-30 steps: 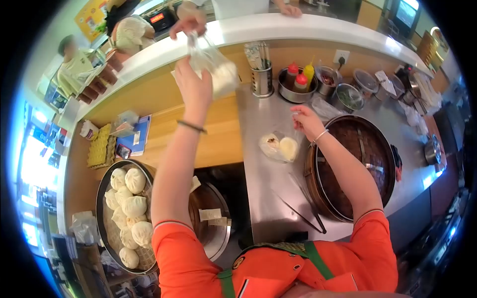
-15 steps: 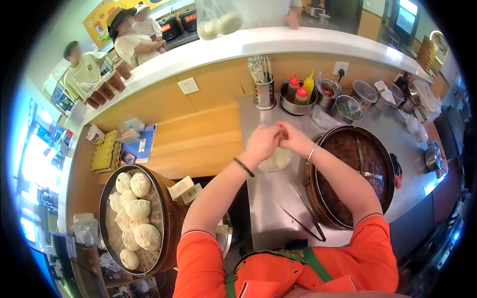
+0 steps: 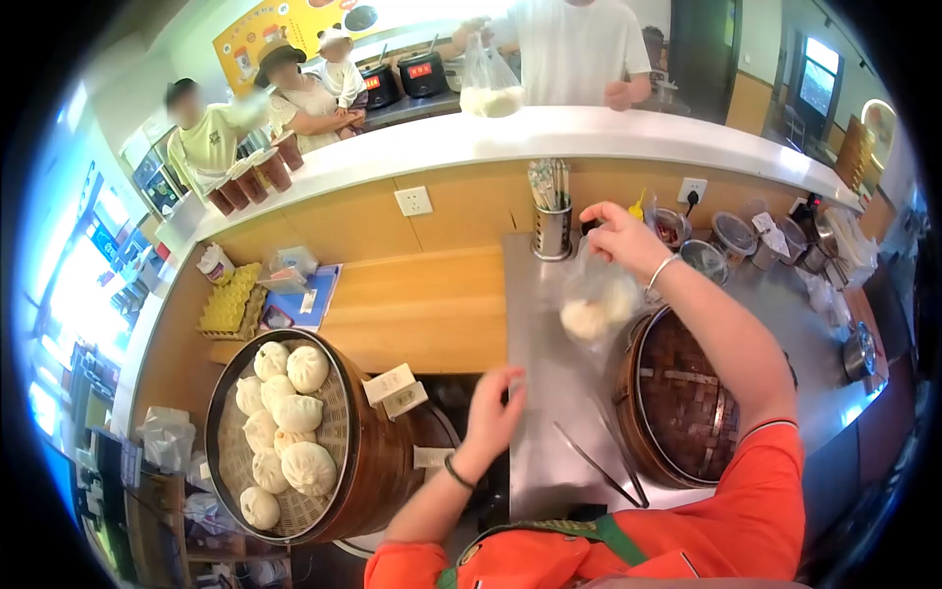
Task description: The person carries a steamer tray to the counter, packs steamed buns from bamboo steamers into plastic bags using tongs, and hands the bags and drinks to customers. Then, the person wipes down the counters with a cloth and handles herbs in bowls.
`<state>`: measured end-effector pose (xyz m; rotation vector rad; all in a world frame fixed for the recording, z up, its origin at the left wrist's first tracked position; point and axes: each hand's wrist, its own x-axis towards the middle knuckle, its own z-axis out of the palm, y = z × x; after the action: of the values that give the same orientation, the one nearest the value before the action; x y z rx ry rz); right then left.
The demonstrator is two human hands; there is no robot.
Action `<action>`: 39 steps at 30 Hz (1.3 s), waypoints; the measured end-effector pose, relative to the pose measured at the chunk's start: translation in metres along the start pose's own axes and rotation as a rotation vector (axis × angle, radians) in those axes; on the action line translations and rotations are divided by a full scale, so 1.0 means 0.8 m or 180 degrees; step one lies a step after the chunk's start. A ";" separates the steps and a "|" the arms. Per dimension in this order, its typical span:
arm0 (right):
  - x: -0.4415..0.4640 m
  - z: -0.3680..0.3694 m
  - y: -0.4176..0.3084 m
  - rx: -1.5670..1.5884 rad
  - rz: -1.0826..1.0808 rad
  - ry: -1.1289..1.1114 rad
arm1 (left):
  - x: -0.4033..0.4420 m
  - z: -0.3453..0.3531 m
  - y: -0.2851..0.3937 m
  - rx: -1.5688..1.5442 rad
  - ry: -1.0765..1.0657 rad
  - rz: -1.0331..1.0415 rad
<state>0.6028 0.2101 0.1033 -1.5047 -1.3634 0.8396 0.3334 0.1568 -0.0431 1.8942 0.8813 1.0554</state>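
right hand (image 3: 631, 243): one, raised over the metal surface (image 3: 540, 388), thumb and fingertips pinching the gathered top of a clear bag (image 3: 601, 294); pale wristband (image 3: 662, 272) worn at the wrist. clear bag: one, hanging below the right hand, just left of the lidded steamer (image 3: 687, 388), pale buns (image 3: 585, 319) inside, partly blurred; whether its base touches the metal cannot be told. left hand (image 3: 494, 417): one, at the near left edge of the metal, thumb and fingers parted, nothing seen between them; dark band (image 3: 458, 471) at the wrist. tongs (image 3: 596, 461): one pair, lying beside the lidded steamer, tips apart. round steamer (image 3: 378, 481): one, to the left of the left hand, several pleated buns (image 3: 297, 412) on its woven base; two pale blocks (image 3: 390, 384) at its right side. utensil holder (image 3: 552, 234): one, perforated metal, upright at the far edge, sticks within. egg tray (image 3: 231, 302): yellow, beside a blue folder (image 3: 322, 287), far left. white ledge (image 3: 549, 137): running across the back, reddish cups (image 3: 250, 183) at its left; beyond it, a person in a white shirt (image 3: 584, 59) holding a second bag (image 3: 491, 98), contents pale.
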 end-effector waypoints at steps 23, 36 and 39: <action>0.334 -0.097 0.014 0.1350 -0.0678 0.1261 | -0.154 -0.021 -0.083 -0.0702 0.0125 -0.1107; 0.132 -0.050 0.021 -0.0916 -0.1198 0.0567 | -0.136 -0.029 -0.059 -0.0321 -0.0565 -0.1034; -0.079 0.023 0.073 0.0361 0.0815 -0.1559 | -0.140 -0.024 -0.050 -0.0254 -0.0728 -0.0784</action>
<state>0.5975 0.1528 0.0366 -1.4584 -1.4498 1.4975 0.2619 0.0864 -0.1103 1.7464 0.8983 0.7007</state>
